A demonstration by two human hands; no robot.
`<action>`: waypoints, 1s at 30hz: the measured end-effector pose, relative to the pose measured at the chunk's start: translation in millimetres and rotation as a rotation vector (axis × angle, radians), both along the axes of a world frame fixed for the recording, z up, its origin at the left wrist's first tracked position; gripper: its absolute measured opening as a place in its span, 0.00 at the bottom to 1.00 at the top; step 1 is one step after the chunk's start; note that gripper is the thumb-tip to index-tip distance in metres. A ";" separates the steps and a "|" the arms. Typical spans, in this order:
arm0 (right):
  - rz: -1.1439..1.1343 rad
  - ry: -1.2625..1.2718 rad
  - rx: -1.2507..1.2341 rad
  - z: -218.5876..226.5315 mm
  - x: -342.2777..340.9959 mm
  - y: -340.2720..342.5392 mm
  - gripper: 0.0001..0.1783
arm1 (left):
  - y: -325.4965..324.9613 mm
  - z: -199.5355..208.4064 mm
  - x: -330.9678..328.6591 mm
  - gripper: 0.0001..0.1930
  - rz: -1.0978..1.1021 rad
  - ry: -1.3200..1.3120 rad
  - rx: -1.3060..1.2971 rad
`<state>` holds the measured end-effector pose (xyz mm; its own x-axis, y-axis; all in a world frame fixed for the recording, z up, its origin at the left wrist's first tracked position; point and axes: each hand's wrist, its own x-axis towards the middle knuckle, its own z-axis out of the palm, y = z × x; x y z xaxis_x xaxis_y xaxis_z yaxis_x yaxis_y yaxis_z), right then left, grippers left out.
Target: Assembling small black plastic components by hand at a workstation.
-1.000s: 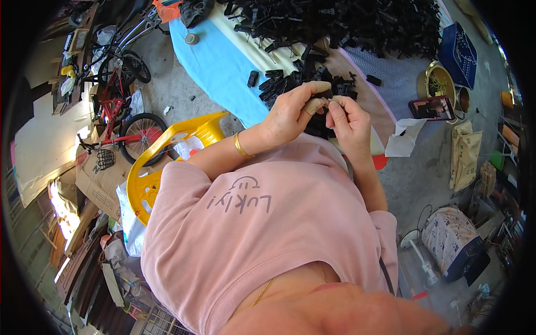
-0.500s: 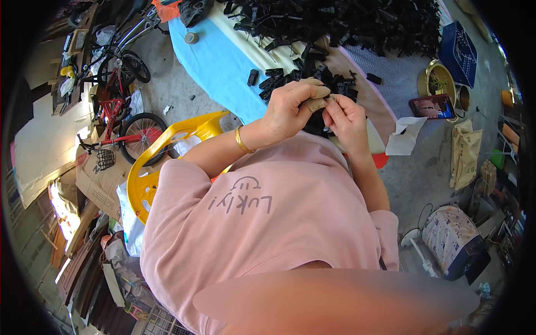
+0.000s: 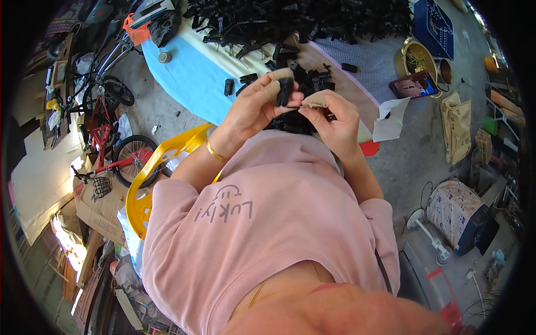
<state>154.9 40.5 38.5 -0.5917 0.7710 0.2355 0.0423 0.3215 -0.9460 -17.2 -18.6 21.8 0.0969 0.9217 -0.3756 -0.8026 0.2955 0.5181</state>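
My left hand [image 3: 254,106], with beige finger covers on some fingers and a gold bangle at the wrist, holds a small black plastic part [image 3: 285,91] upright between its fingers. Close beside it, my right hand [image 3: 336,118] has a beige cover on its forefinger, and its thumb and forefinger are pinched together near the left fingertips. What sits in that pinch is too small to make out. Just beyond the hands lies a loose cluster of similar black parts [image 3: 315,79]. A large heap of them [image 3: 312,19] covers the far side of the cloth.
The parts lie on a blue and cream cloth [image 3: 187,75]. To the right are a phone [image 3: 414,85], a gold-coloured pot [image 3: 403,58], a blue box [image 3: 434,28] and a white paper [image 3: 390,119]. A yellow plastic chair [image 3: 138,204] and a red bicycle [image 3: 100,134] stand at left.
My left hand has turned and its fingers have spread, bringing the black part into sight. The right hand's pinch has moved slightly away from it. The whole view has shifted a little.
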 end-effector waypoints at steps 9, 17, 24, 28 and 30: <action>0.033 -0.069 -0.484 -10.5 -6.3 0.1 0.08 | -15.3 10.8 14.2 0.21 -0.192 0.588 0.186; 0.118 -0.063 -0.738 -13.0 1.9 1.5 0.09 | -10.9 0.8 14.0 0.18 -0.041 0.598 0.166; 0.126 -0.124 -0.614 -11.7 -4.7 -0.3 0.09 | -13.3 5.5 11.7 0.17 -0.028 0.688 0.163; 0.101 -0.080 -0.555 -11.3 -11.2 -7.5 0.09 | -15.3 -1.7 8.7 0.14 -0.002 0.760 0.244; 0.090 -0.068 -0.535 -14.4 -12.9 -9.2 0.09 | -14.0 -7.8 15.7 0.11 0.098 0.827 0.276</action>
